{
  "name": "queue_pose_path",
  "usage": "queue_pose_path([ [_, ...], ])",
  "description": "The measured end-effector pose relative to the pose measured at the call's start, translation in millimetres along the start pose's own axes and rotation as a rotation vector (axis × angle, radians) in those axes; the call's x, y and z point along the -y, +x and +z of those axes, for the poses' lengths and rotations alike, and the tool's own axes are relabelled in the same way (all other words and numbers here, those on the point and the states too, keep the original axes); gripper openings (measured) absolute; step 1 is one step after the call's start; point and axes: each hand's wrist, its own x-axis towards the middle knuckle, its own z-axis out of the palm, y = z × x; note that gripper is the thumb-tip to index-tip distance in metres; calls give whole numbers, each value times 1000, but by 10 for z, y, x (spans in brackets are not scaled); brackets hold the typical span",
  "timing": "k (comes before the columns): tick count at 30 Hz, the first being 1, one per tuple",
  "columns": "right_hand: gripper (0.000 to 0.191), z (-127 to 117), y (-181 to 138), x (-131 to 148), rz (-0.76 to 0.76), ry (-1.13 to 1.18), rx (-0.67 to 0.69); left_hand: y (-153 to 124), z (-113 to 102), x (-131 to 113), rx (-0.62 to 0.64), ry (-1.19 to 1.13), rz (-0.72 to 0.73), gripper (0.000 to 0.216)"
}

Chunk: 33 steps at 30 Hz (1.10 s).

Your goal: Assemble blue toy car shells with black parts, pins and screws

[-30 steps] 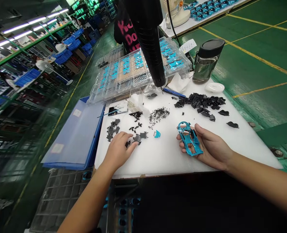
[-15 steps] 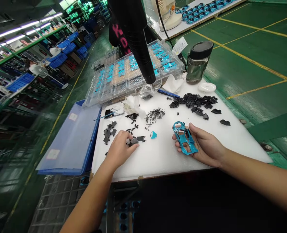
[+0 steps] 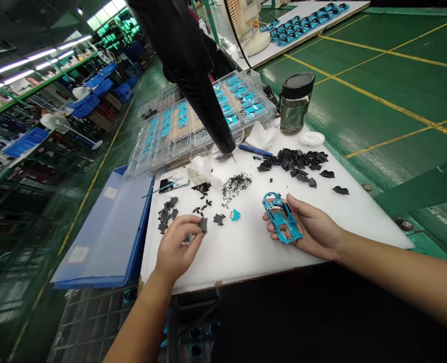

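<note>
Pinched between the thumb and fingers of my left hand (image 3: 178, 245) is a small dark grey plastic part (image 3: 203, 225), held just above the white work surface (image 3: 242, 257). My right hand (image 3: 314, 227) cradles a blue toy car body (image 3: 282, 218), its fingers beneath the frame and its thumb along the side. Between the hands lie another dark grey part (image 3: 219, 219) and a small blue piece (image 3: 235, 215). More grey parts (image 3: 166, 216) are grouped beyond my left hand.
A black screwdriver (image 3: 208, 111) hangs over the table's far side. Behind it are clear compartment trays (image 3: 163, 151) with blue pieces. Tiny screws (image 3: 236, 185), a heap of black parts (image 3: 299, 160), a jar (image 3: 295, 103) and a blue bin (image 3: 132, 252) surround the work area.
My left hand has lifted a dark grey part from beside the other one and drawn it slightly left. My right hand still holds the car body; the whole view has shifted a little.
</note>
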Motion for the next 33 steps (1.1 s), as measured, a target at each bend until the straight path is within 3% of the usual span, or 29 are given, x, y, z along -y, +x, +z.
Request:
queue_pose_path([
  [4,39,20,4,-7,-18,-3,0,59,156,-204,-106,56,278,24],
  [10,39,-1,23,-34,-65,43,3,430,395,-436,-115,27,486,28],
  [16,39,-45,71,-65,-93,84,-4,784,601,-615,-111,-188,454,40],
  [23,28,-54,77,-91,-140,121,13,627,672,-577,-30,-201,344,34],
  [28,20,8,60,-96,-187,85,39,582,710,-647,-40,-114,440,33],
  [33,24,37,57,-127,-202,9,5,590,742,-758,-22,79,475,25],
])
